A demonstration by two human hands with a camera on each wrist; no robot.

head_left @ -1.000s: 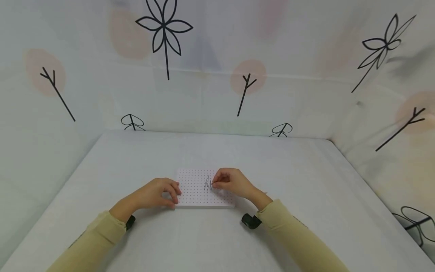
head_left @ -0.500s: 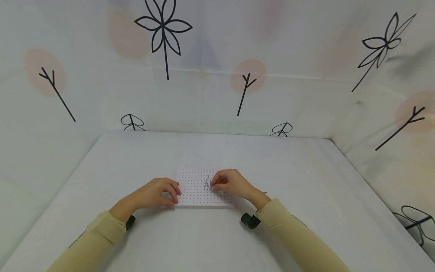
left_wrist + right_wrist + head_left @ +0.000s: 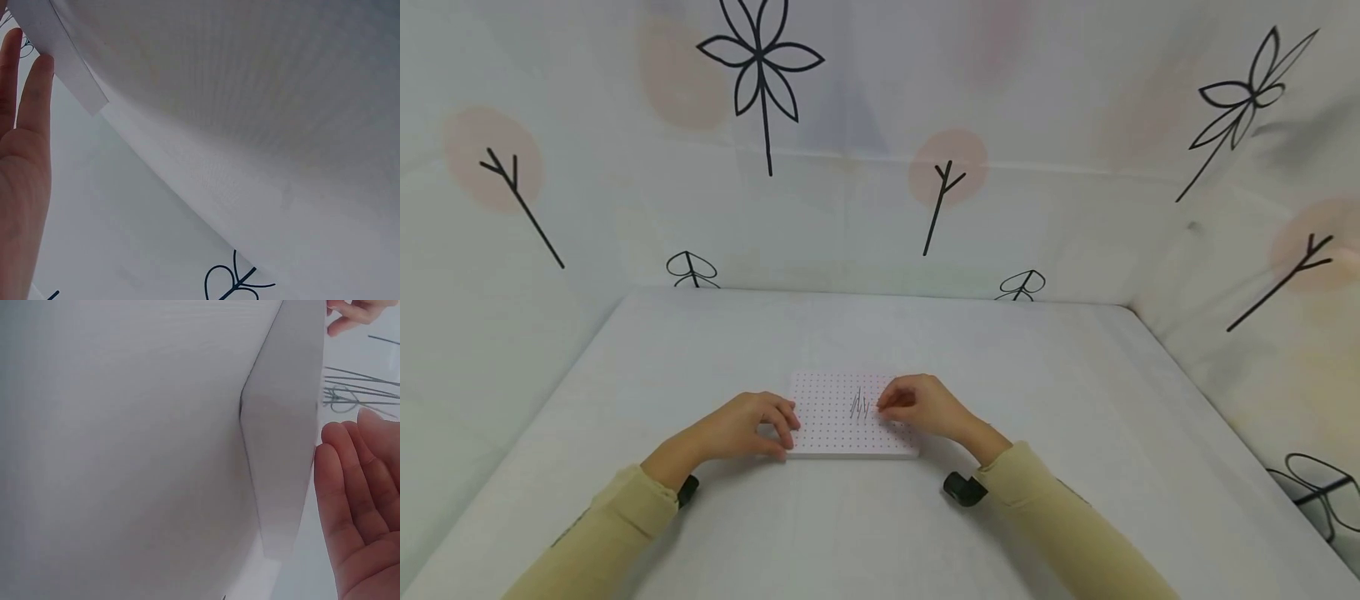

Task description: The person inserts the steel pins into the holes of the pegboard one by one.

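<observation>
A white board [image 3: 827,440] with a grid of small holes lies flat on the table. Several thin dark sticks [image 3: 859,406] stand at slight slants near its middle; the right wrist view shows these sticks [image 3: 362,375] rising from its top face. My left hand [image 3: 748,425] rests against the board's left edge, thumb by the front corner, and the left wrist view has its long fingers straight beside the board's side [image 3: 65,62]. My right hand [image 3: 921,408] hovers over the board's right part, just right of the sticks, fingers loosely bent. Nothing shows between its fingertips.
A white cloth covers the table [image 3: 865,525]. Behind and at both sides hang pale curtains [image 3: 850,217] printed with black plant drawings and pink spots. Dark wrist cameras [image 3: 964,490] sit under the sleeve cuffs.
My right hand, earlier pinching at the rightmost stick, has drawn back to the right and let it go; that stick now stands in plain sight. The left hand stays put.
</observation>
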